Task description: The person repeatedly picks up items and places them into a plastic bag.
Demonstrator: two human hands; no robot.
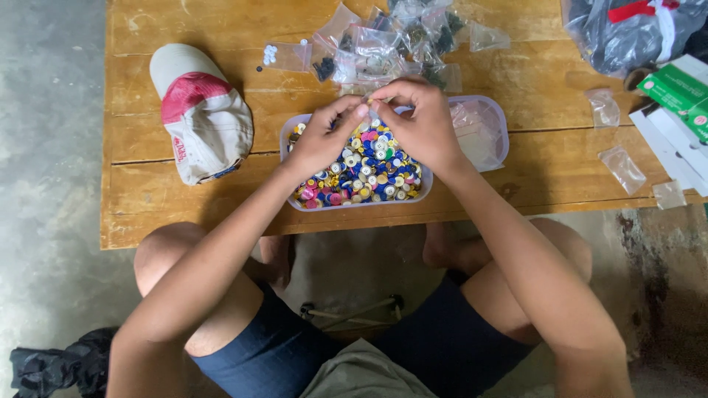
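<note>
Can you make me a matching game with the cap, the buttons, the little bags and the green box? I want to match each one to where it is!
Things:
1. cap
2. colourful buttons
3. pile of small clear bags
4. green box

Places:
A. at the far edge of the wooden table, beyond the tray
B. at the table's right edge
C. in the clear tray, under both hands
D. lying on the table, left of the tray

Right pairs: 1-D, 2-C, 3-A, 4-B
</note>
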